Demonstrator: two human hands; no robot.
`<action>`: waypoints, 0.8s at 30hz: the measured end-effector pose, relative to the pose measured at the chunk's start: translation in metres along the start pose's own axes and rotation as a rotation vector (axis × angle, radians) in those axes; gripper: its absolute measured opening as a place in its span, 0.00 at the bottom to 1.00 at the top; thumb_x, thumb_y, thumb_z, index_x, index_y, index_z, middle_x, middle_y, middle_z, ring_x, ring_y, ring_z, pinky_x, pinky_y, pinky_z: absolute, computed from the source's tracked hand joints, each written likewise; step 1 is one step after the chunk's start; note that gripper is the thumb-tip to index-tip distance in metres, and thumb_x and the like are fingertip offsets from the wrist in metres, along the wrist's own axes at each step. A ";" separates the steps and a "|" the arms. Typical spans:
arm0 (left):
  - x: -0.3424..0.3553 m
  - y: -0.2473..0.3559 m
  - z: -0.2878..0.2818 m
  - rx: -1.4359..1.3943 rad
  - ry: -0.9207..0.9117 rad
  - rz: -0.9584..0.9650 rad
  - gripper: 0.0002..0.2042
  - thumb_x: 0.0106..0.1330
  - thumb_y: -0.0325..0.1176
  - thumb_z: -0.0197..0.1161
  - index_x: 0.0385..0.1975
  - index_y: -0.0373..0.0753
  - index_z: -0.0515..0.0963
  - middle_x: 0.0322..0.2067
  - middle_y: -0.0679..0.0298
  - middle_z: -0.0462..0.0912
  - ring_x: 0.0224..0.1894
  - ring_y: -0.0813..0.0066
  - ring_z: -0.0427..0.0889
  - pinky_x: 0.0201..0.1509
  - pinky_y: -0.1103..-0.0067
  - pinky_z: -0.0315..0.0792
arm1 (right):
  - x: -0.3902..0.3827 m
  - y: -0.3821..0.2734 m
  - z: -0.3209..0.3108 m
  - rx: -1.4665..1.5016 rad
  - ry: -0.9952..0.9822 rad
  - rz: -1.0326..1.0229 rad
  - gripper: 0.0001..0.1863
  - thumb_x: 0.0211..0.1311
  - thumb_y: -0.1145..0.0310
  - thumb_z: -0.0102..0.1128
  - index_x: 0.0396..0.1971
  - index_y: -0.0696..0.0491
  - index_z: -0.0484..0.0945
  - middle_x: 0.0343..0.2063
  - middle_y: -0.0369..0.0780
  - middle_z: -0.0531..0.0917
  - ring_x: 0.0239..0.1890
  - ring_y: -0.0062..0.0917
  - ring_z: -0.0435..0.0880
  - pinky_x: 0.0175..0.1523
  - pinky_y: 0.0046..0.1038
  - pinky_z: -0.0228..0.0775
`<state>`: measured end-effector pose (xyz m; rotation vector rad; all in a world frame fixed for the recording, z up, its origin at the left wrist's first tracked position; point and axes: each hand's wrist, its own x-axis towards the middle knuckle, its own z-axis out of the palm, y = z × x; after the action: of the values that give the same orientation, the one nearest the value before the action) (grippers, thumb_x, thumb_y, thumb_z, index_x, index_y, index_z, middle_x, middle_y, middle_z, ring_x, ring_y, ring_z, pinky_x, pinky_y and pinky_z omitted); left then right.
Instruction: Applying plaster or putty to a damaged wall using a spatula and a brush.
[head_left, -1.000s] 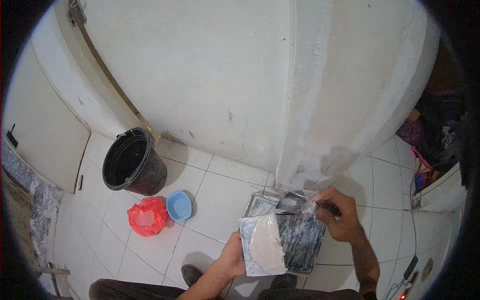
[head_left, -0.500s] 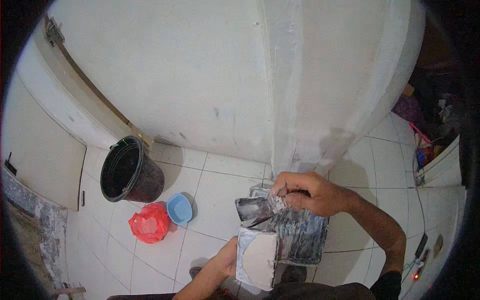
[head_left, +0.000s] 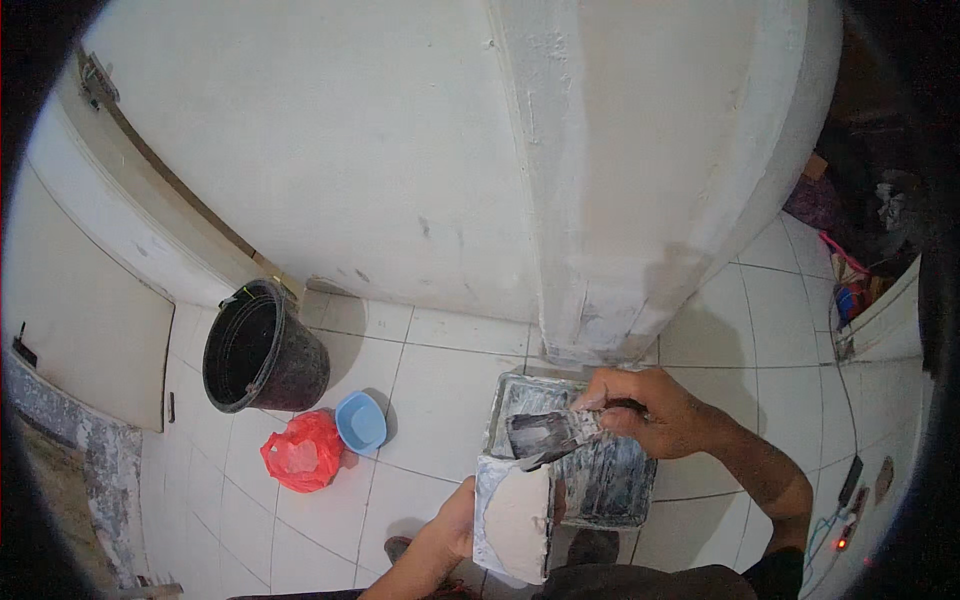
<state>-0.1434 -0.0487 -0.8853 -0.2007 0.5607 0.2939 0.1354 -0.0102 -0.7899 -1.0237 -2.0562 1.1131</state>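
My right hand [head_left: 655, 412] grips the handle of a putty knife [head_left: 545, 436] whose grey, smeared blade points left over a metal tray [head_left: 610, 485] coated with grey and white putty. The blade's lower edge rests at the top of a flat board [head_left: 515, 520] loaded with white putty, which my left hand [head_left: 458, 520] holds from its left side. Both sit low in the view, just in front of a white plastered wall corner [head_left: 575, 230].
A black bucket [head_left: 262, 348] stands on the white tiled floor at left, by the wall. A small blue bowl [head_left: 361, 421] and a red plastic bag [head_left: 302, 452] lie beside it. Clutter and cables lie at the right edge.
My right hand has come in from the right and brought the putty knife down across the tray to the top of the board. The view has tilted up along the wall.
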 end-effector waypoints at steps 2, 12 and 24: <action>-0.007 -0.002 0.017 0.034 0.063 0.060 0.21 0.69 0.46 0.47 0.48 0.34 0.75 0.44 0.47 0.78 0.46 0.52 0.79 0.52 0.59 0.73 | -0.010 -0.002 -0.001 -0.006 0.023 -0.011 0.10 0.63 0.74 0.52 0.43 0.58 0.71 0.27 0.43 0.77 0.31 0.28 0.78 0.40 0.31 0.69; 0.005 0.003 0.019 -0.014 -0.129 0.024 0.22 0.70 0.45 0.46 0.52 0.34 0.72 0.44 0.51 0.80 0.43 0.60 0.83 0.47 0.66 0.79 | 0.035 -0.045 -0.012 -0.311 0.003 -0.119 0.12 0.58 0.73 0.57 0.43 0.55 0.73 0.31 0.45 0.79 0.34 0.36 0.82 0.40 0.38 0.72; 0.005 0.003 0.024 0.017 -0.134 -0.060 0.20 0.70 0.43 0.45 0.52 0.34 0.73 0.44 0.52 0.81 0.42 0.62 0.84 0.48 0.65 0.79 | 0.049 -0.045 -0.027 -0.610 -0.173 -0.251 0.11 0.52 0.71 0.61 0.37 0.52 0.75 0.27 0.37 0.78 0.27 0.29 0.80 0.36 0.33 0.72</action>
<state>-0.1287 -0.0387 -0.8682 -0.1791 0.4239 0.2427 0.1142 0.0262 -0.7309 -0.9174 -2.6602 0.4594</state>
